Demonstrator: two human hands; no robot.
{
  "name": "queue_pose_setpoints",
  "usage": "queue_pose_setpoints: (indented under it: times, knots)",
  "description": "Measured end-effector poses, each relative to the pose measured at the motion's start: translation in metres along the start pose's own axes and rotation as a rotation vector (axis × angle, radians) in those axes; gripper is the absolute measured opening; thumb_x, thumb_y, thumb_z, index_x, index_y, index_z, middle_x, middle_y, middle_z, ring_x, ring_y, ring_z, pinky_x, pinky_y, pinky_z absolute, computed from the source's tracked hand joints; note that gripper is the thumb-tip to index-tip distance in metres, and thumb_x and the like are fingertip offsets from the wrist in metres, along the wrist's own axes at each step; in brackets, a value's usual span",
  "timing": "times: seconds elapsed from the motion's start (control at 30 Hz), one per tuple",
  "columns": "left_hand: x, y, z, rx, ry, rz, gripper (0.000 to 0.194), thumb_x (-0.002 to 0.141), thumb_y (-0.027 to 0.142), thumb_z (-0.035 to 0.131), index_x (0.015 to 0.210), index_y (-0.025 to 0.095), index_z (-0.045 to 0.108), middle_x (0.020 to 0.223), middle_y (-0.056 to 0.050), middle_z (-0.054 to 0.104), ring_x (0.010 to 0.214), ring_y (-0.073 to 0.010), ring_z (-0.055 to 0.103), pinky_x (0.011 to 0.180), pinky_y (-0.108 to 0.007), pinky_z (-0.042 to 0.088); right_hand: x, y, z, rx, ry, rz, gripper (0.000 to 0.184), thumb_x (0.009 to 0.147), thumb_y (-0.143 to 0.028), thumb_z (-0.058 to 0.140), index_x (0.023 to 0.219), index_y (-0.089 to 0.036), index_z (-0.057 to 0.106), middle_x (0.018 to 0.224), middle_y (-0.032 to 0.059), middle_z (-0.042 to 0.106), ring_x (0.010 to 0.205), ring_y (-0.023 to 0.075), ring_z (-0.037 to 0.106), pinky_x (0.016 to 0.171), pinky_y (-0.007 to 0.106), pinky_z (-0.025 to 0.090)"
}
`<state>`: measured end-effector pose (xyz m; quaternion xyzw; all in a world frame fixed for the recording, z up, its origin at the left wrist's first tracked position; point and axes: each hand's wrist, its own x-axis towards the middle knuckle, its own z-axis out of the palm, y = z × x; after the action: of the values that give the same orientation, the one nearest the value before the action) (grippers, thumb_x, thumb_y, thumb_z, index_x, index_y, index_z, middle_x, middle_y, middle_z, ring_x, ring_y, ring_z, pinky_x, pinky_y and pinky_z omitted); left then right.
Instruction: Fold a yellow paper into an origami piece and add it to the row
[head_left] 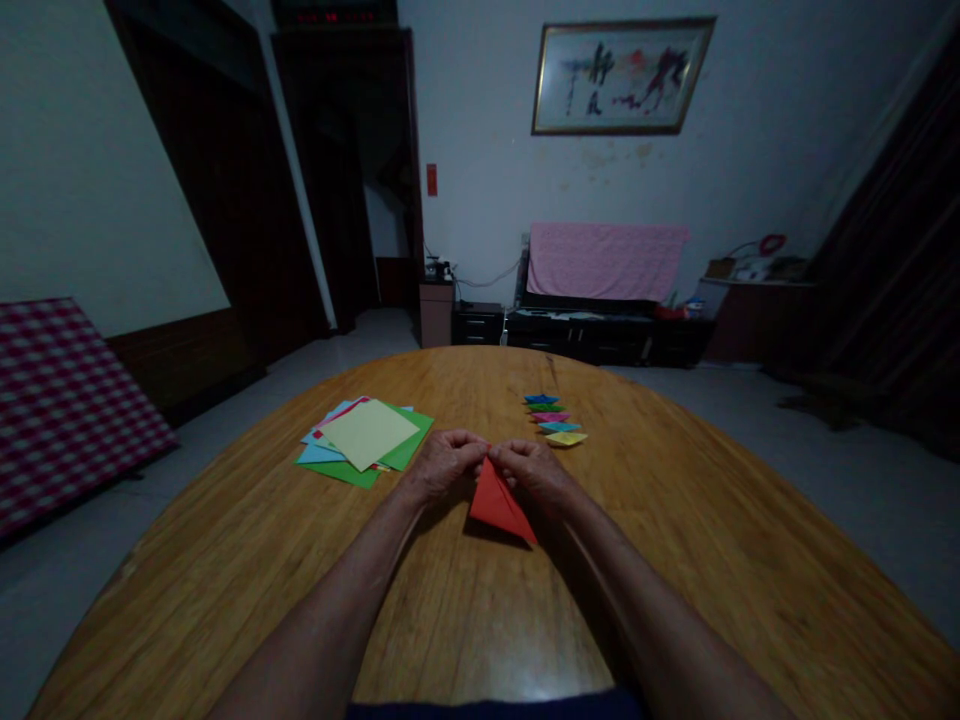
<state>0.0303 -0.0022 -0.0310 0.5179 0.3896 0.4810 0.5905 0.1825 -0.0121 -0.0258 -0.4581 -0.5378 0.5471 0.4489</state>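
Observation:
A folded piece of red paper (501,507) is held just above the table, its wide end toward me and its narrow end up at my fingertips. My left hand (448,462) pinches the narrow end from the left. From the right, my right hand (531,467) pinches the same end, thumbs and fingers nearly meeting. The fingers cover that tip, so its exact fold is hidden. Left of my left hand lies a loose stack of coloured paper sheets (373,432), pale yellow on top. Beyond my right hand stands a row of small folded paper boats (565,439), the nearest one yellow.
The round wooden table (660,560) fills the foreground. Past its far edge stand a low black cabinet (577,335) and a pink cloth (604,260) draped over something. A red checked cloth (67,410) hangs at the left.

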Motion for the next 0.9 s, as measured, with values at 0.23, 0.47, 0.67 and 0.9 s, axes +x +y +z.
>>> queue_pose_setpoints:
  times: [0.23,0.47,0.67,0.9]
  knots:
    - [0.001,0.008,0.005,0.127,0.137,0.163,0.015,0.063,0.024,0.068,0.076,0.017,0.065,0.062,0.001,0.058,0.052,-0.0086,0.049,0.050,-0.020,0.035,0.005,0.003,-0.001,-0.061,0.124,-0.082,0.023,0.067,-0.037,0.063,0.057,-0.018,0.056,0.052,-0.0033,0.050,0.047,0.0086,0.039,0.048,0.024,0.028]
    - [0.002,0.003,0.007,0.308,0.106,0.274,0.013,0.070,0.022,0.060,0.071,0.015,0.071,0.067,-0.003,0.064,0.062,-0.0126,0.054,0.057,-0.022,0.040,0.006,0.002,-0.002,-0.083,0.153,-0.128,0.022,0.066,-0.036,0.062,0.056,-0.018,0.055,0.052,-0.0042,0.046,0.048,0.0086,0.037,0.048,0.024,0.028]
    - [0.000,-0.001,0.008,0.219,0.077,0.210,0.017,0.070,0.026,0.062,0.077,0.013,0.071,0.069,-0.004,0.065,0.060,-0.0124,0.056,0.054,-0.022,0.039,0.005,0.001,-0.002,-0.089,0.138,-0.104,0.026,0.066,-0.041,0.063,0.058,-0.017,0.056,0.053,-0.0039,0.046,0.048,0.0084,0.037,0.047,0.023,0.028]
    - [-0.006,0.003,0.010,-0.003,0.028,0.048,0.016,0.067,0.027,0.067,0.074,0.012,0.064,0.061,-0.002,0.061,0.049,-0.0093,0.052,0.049,-0.021,0.037,0.001,-0.001,-0.006,-0.063,-0.018,-0.056,0.030,0.067,-0.045,0.065,0.066,-0.016,0.059,0.054,-0.0043,0.047,0.049,0.0075,0.039,0.048,0.022,0.030]
